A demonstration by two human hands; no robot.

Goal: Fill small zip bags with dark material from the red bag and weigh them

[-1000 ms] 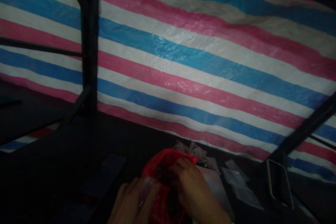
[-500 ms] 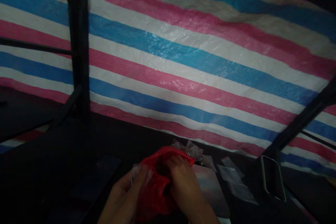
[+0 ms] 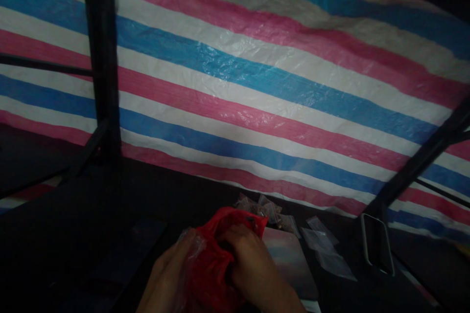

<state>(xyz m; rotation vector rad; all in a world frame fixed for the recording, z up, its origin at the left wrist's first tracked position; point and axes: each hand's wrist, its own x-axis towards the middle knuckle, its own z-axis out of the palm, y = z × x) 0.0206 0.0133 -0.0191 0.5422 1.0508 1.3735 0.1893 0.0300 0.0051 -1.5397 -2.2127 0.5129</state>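
Observation:
A crumpled red plastic bag (image 3: 209, 274) is between my two hands, with its mouth gaping upward. My left hand (image 3: 167, 266) is closed on a clear plastic bag (image 3: 194, 244) at the red bag's left side. My right hand (image 3: 247, 259) reaches into the mouth of the red bag, its fingers curled down. The fingertips are hidden inside, so whatever they hold cannot be made out. Just behind the red bag lie several small clear zip bags (image 3: 271, 210) with small brownish contents.
A flat greyish, rounded-corner panel (image 3: 292, 259) lies right of the red bag. Farther right are flat clear zip bags (image 3: 326, 249) and a phone (image 3: 378, 244) on the dark table (image 3: 154, 190). Dark frame posts (image 3: 105, 83) stand before a striped plastic sheet (image 3: 238, 107).
My right hand has shifted slightly left and lower inside the red bag. My left hand has moved a little left with the clear bag. The whole view has shifted slightly.

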